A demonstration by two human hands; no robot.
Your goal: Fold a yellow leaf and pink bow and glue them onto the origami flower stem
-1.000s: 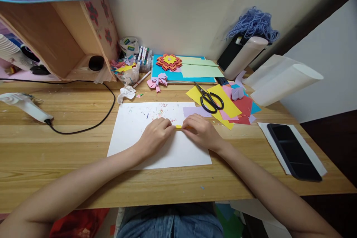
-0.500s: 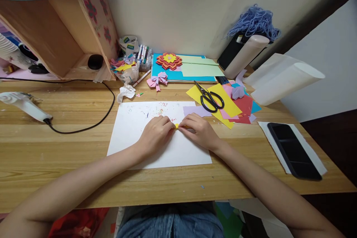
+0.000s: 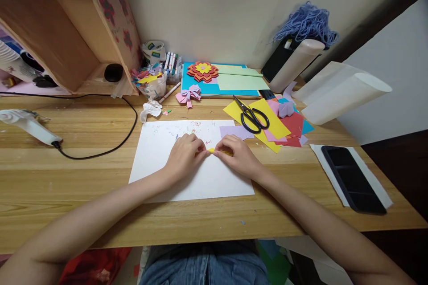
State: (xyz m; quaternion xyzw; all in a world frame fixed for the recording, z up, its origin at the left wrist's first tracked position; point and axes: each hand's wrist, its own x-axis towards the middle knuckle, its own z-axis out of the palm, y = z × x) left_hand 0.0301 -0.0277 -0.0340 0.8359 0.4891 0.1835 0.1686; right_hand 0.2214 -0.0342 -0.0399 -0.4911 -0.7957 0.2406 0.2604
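Observation:
Between my fingertips is a small folded strip of yellow paper [image 3: 211,150], largely covered by my hands. My left hand [image 3: 186,153] pinches its left end, and my right hand [image 3: 236,155] pinches the right end, where more of the folded yellow shows under the fingers. Both hands rest over a white sheet [image 3: 157,151] with colored marks along its upper part. A lilac paper piece [image 3: 236,132] lies just beyond my right hand. Black-handled scissors [image 3: 252,118] lie on yellow paper [image 3: 272,120] farther right.
Behind the sheet are a pink paper bow [image 3: 189,95] and a layered paper flower [image 3: 202,72] on a blue folder [image 3: 190,89]. A glue gun [image 3: 30,127] with a black cord lies left. At right is a phone [image 3: 352,180]; red paper scraps [image 3: 294,127] lie nearer.
My fingers have shifted slightly on the yellow paper, with the left knuckles raised a little. More of the yellow strip shows under my right fingers.

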